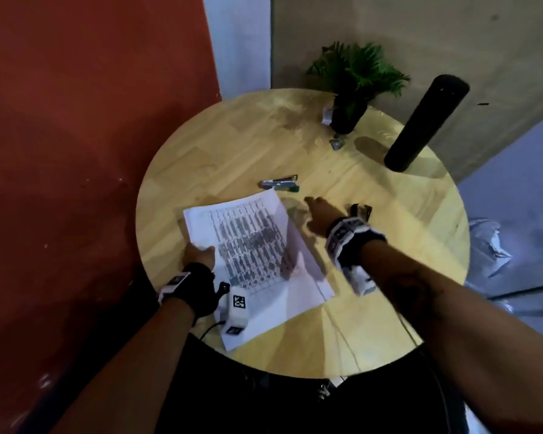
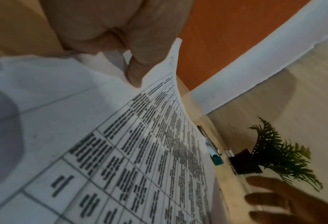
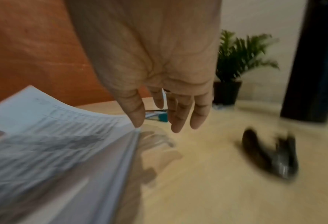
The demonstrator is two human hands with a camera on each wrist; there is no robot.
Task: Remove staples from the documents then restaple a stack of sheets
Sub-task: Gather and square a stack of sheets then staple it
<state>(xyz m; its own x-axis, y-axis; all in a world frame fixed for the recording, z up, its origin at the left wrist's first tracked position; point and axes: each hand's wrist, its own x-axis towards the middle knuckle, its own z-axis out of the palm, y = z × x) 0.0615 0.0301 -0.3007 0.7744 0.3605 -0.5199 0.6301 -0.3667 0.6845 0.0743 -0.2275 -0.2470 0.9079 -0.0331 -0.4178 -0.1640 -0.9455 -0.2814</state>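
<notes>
A stack of printed sheets (image 1: 254, 245) lies on the round wooden table (image 1: 373, 308). My left hand (image 1: 199, 253) pinches the stack's left edge, and its thumb (image 2: 135, 72) lies against the curled-up paper (image 2: 121, 151). My right hand (image 1: 315, 214) hovers open just right of the stack's far corner, fingers (image 3: 178, 118) straight and holding nothing. A silver and teal stapler (image 1: 279, 184) lies beyond the stack. A black staple remover (image 1: 361, 211) sits just right of my right wrist, blurred in the right wrist view (image 3: 270, 154).
A potted green plant (image 1: 355, 86) and a tall black cylinder (image 1: 427, 123) stand at the table's far side. A small metal piece (image 1: 336, 144) lies near the pot. An orange wall (image 1: 76, 120) is close on the left.
</notes>
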